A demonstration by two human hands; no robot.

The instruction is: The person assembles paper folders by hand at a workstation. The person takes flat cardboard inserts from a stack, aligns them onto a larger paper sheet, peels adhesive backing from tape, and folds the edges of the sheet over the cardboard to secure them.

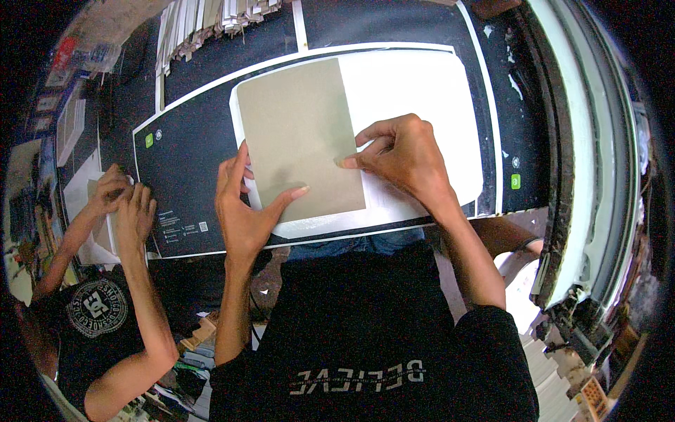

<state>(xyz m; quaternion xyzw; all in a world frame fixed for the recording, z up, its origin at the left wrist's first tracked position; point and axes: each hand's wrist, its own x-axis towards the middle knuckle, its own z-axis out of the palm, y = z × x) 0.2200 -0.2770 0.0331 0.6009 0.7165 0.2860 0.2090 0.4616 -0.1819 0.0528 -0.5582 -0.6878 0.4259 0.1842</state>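
A plain grey-brown cardboard panel [302, 126] lies over the left part of a white sheet [415, 91] with cut corners. At the panel's lower left, my left hand [242, 207] is open. Its thumb is stretched over the board's face while the fingers rest along the left edge, their tips partly hidden. My right hand [408, 155] is closed at the panel's right edge, the thumb tip on the board and the other fingers bent above the white sheet.
Beneath lies a dark printed table surface [190, 176] with white border strips. A stack of paper strips [211, 24] sits at the far left. Another person's hands [126, 200] work at the left. A long pale machine bar [587, 141] runs along the right.
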